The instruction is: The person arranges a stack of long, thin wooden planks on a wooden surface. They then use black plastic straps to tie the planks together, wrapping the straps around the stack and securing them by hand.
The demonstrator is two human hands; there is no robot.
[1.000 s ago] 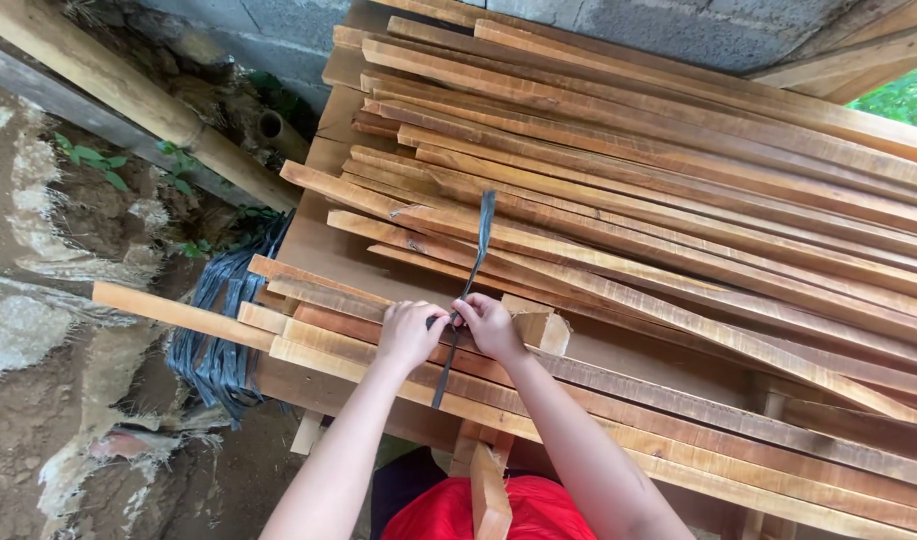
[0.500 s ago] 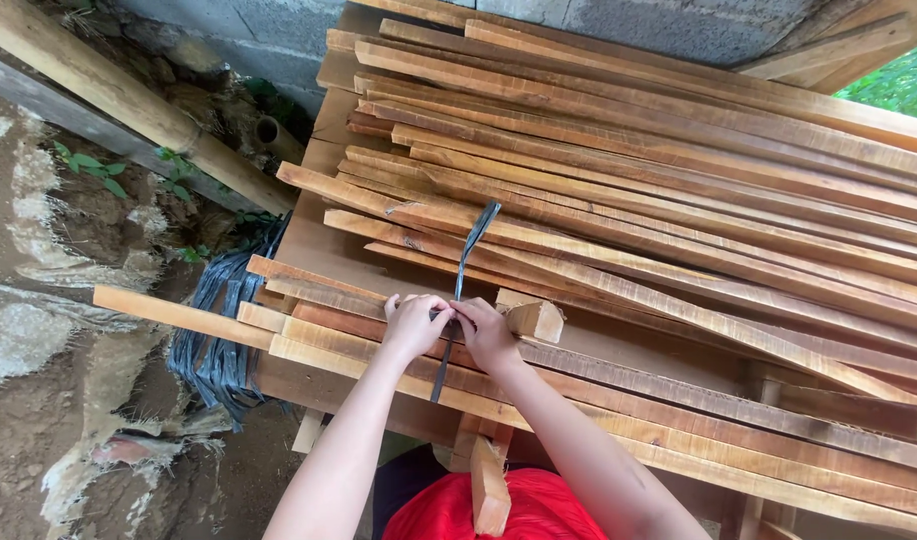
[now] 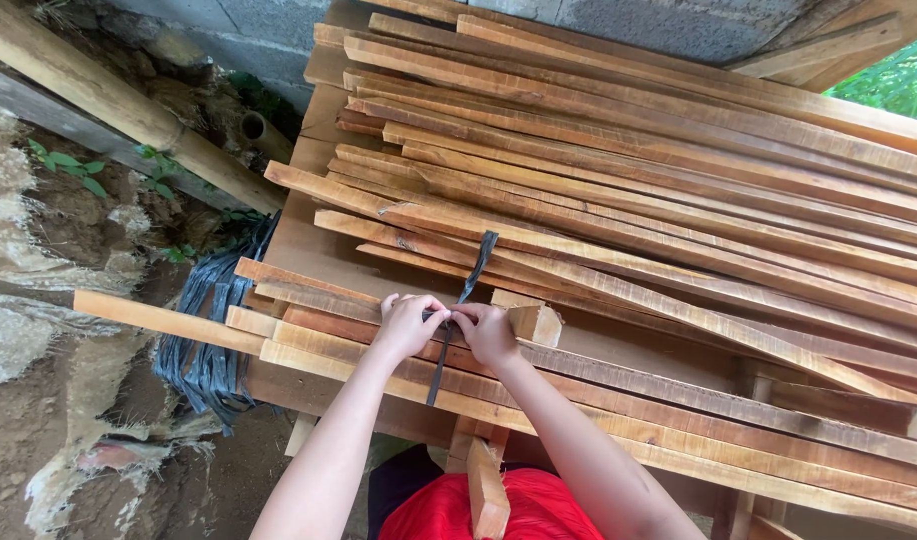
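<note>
left hand (image 3: 407,325), right hand (image 3: 486,332) — each grip pinched on dark strap (image 3: 466,293); over wooden slats (image 3: 619,380)

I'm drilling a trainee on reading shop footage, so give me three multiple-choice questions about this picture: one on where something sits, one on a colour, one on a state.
1. Where does the bundle of dark straps hang?
A. At the pile's left edge
B. On the far wall
C. Over the person's arm

2. What colour is the strap at the hands?
A. White
B. Dark grey
C. Yellow

3. What are the left hand and right hand doing?
A. Hanging idle
B. Lifting a plank
C. Pinching the strap together

Answers: 1 A, it drapes off the wooden slats on the left; 2 B, it looks dark against the wood; 3 C, the fingers meet on it.
</note>
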